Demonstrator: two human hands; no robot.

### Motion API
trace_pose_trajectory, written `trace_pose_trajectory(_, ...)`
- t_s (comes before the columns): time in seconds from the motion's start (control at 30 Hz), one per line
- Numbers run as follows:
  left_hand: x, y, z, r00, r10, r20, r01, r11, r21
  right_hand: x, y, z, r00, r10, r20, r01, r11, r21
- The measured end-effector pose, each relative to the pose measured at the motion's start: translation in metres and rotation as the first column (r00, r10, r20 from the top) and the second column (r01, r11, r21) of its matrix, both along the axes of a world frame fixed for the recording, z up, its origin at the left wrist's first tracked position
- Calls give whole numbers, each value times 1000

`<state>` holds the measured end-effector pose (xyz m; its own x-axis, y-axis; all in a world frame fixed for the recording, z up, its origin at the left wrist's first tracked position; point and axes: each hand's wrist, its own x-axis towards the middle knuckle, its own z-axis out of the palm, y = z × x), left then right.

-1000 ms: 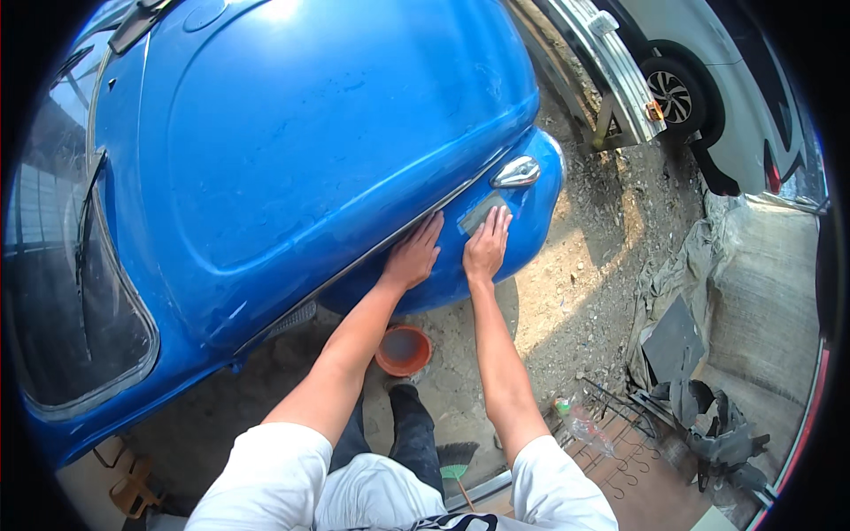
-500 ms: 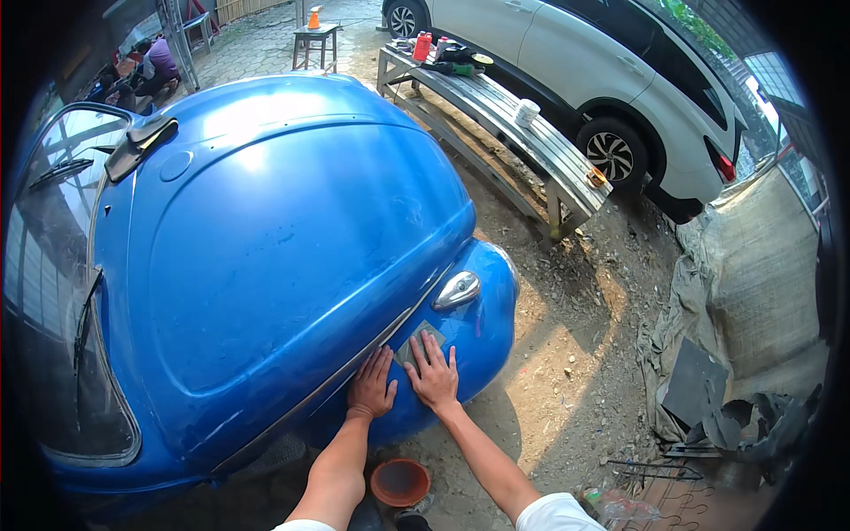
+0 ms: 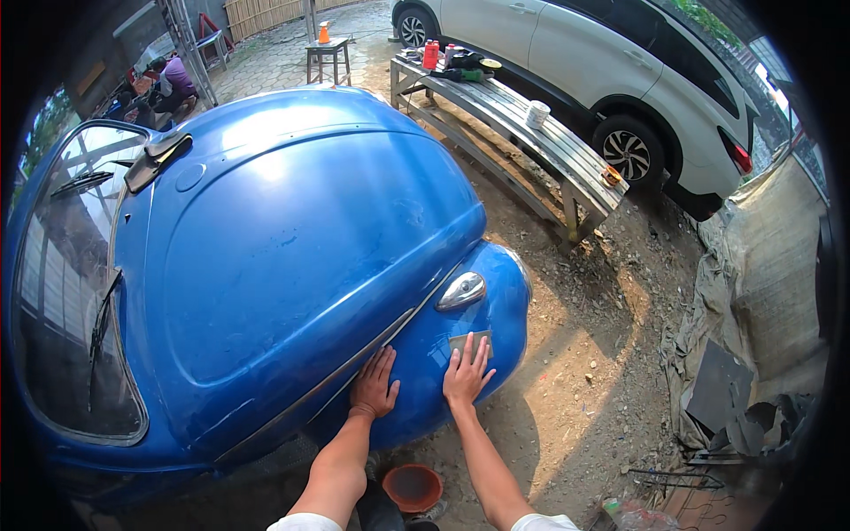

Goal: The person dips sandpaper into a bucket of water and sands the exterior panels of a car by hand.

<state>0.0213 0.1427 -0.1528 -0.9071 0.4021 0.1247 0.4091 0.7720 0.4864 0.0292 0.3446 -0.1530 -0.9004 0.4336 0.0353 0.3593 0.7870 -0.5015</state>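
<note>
Blue car: A rounded, glossy blue hood (image 3: pixel 283 257) fills the left and middle of the view, sunlight glaring white on its far end, with small scuffs on the paint. The windscreen (image 3: pixel 71 354) is at far left.
Fender: The curved blue fender (image 3: pixel 506 310) bulges out beside the hood and carries a chrome teardrop lamp (image 3: pixel 463 290).
Grey-green pad: The flat pad (image 3: pixel 458 341) lies on the fender, just on your side of the lamp, partly covered by your fingers.
Right hand: Your right hand (image 3: pixel 467 372) lies open over the pad, fingers spread, covering it rather than clasping it.
Left hand: Your left hand (image 3: pixel 375 386) is open too, laid on the bodywork near the trim seam (nothing shows in its grasp).
Ground: Bare, stony earth (image 3: pixel 575 389), part sunlit, part shaded; an orange-brown bucket (image 3: pixel 413 507) stands below, between your forearms.
Yard: A slatted bench (image 3: pixel 567 146) bears a white tub (image 3: pixel 537 115) and a red bottle (image 3: pixel 431 55), alongside a pale car (image 3: pixel 567 53). Someone in purple (image 3: pixel 180 80) crouches at upper left; a draped sheet (image 3: pixel 779 265) hangs at right.
</note>
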Motion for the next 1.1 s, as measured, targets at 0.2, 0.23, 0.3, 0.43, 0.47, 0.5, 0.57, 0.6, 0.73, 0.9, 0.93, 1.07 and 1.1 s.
trace_pose_trajectory(0.2,0,-4,-1,1000,-1,-11,1,1000,-13,15,-15,3,945,325,35,-327,942,73)
trace_pose_trajectory(0.23,-1,-4,1,1000,-6,-18,6,1000,-16,0,-14,11,944,327,38,-328,942,68)
trace_pose_trajectory(0.3,-4,0,2,1000,-1,-11,1,1000,-21,-25,-13,20,999,-2,48,3,1000,-10)
trace_pose_trajectory(0.43,-1,-3,-3,1000,3,6,-3,999,-32,11,-45,12,979,203,31,-205,977,64)
trace_pose_trajectory(0.47,-1,-5,-1,1000,7,10,-6,999,-33,30,-50,5,957,290,7,-289,952,95)
trace_pose_trajectory(0.5,0,-7,-1,1000,8,21,-7,999,-37,32,-45,7,957,289,16,-289,952,96)
trace_pose_trajectory(0.57,0,-7,0,999,7,39,-6,999,-45,28,-31,16,922,384,44,-387,915,118)
trace_pose_trajectory(0.6,-1,-7,1,1000,6,27,-4,999,-46,10,-23,20,950,306,59,-311,944,110)
trace_pose_trajectory(0.73,-1,4,-1,1000,-8,1,8,999,-52,-30,-11,8,998,-13,-59,19,996,92)
trace_pose_trajectory(0.9,3,-10,-9,1000,-8,19,9,1000,-4,39,-54,-2,948,318,22,-318,939,134)
trace_pose_trajectory(0.93,1,-14,-9,1000,-8,23,9,1000,-12,29,-49,8,938,347,20,-347,930,117)
trace_pose_trajectory(1.07,-3,5,-1,1000,-7,-1,7,1000,-21,-17,-23,18,987,153,-56,-146,983,108)
trace_pose_trajectory(1.1,-4,2,-3,1000,-10,9,10,1000,-26,-20,-29,15,990,114,-86,-103,986,129)
